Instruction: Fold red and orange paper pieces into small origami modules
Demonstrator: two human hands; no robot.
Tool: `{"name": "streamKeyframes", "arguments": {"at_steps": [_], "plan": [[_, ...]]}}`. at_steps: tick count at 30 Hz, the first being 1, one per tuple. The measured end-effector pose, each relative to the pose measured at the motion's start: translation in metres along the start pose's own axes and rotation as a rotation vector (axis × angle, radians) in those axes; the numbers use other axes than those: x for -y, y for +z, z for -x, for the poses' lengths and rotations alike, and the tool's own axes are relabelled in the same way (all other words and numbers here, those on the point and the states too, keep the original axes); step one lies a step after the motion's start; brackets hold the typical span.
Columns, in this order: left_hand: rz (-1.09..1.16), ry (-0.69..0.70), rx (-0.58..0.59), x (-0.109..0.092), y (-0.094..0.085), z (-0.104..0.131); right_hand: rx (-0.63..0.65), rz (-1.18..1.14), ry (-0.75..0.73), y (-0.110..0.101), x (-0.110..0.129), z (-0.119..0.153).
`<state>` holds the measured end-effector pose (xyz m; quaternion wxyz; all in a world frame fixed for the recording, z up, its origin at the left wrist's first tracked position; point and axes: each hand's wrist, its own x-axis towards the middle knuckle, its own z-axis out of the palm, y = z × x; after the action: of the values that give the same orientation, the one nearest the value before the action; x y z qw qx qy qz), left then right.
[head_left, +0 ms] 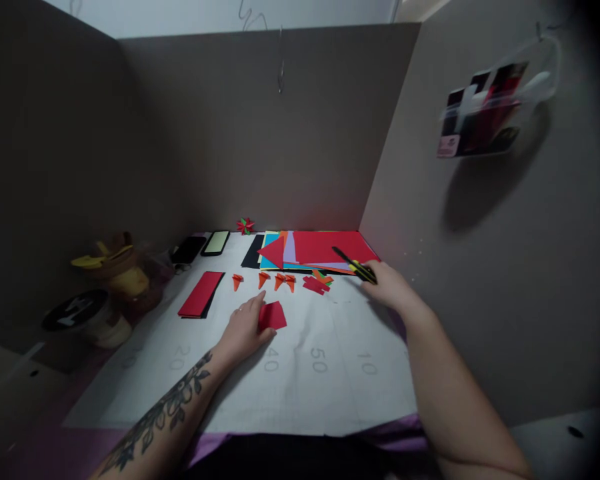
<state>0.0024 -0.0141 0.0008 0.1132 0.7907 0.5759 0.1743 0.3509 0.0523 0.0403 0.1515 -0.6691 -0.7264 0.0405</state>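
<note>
My left hand [247,323] lies flat on the white sheet, fingers stretched out and thumb apart. It rests against a small red piece of paper [275,316], covering its left side. My right hand [387,288] is closed around a pair of scissors [354,266] with black and yellow handles, their dark blades pointing up and left over the large red sheet. Beyond my left hand stand several small folded orange paper pieces [263,279] in a row. Red, orange and green paper scraps [317,284] lie in a little heap between my hands.
A stack of coloured sheets [330,246] lies at the back, a red triangle [273,253] on it. Red strips [200,295], a phone [216,243], a paper star [245,226], a pot of tools [115,270] and a lidded tub [87,317] are leftward. Grey walls enclose the table.
</note>
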Motion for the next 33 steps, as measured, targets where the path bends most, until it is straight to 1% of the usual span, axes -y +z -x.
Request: {"name": "streamKeyframes", "arguments": {"at_steps": [2,3,4,6,8,10,13,18,24,26,29,33], "plan": [[0.020,0.008,-0.008,0.004,-0.002,0.000,0.012,-0.094,-0.229,0.003,0.030,0.008],[0.031,0.018,-0.010,0.006,-0.002,0.001,0.038,-0.094,-0.278,0.007,0.045,0.012],[0.040,0.027,-0.013,0.007,-0.003,0.001,0.085,-0.076,-0.299,0.012,0.059,0.016],[0.053,0.040,-0.016,0.008,-0.002,0.002,0.164,-0.015,-0.292,0.023,0.080,0.021],[0.048,0.044,-0.025,0.008,-0.001,0.002,0.200,0.047,-0.274,0.032,0.091,0.022],[0.040,0.050,-0.034,0.007,-0.001,0.002,0.227,0.068,-0.284,0.037,0.093,0.021],[0.036,0.070,-0.032,0.004,-0.003,0.003,0.260,0.031,-0.336,0.038,0.088,0.021],[-0.004,0.102,0.004,-0.002,-0.008,0.004,0.297,-0.046,-0.408,0.033,0.080,0.023],[-0.081,0.124,0.045,-0.004,-0.011,0.003,0.345,-0.029,-0.480,0.026,0.077,0.025],[-0.106,0.133,0.049,-0.003,-0.011,0.003,0.342,-0.012,-0.509,0.025,0.079,0.025],[-0.142,0.115,0.056,0.001,-0.012,0.003,0.302,0.018,-0.542,0.028,0.087,0.024],[-0.191,0.020,0.016,0.011,-0.012,0.001,0.240,0.047,-0.561,0.037,0.098,0.019]]}}
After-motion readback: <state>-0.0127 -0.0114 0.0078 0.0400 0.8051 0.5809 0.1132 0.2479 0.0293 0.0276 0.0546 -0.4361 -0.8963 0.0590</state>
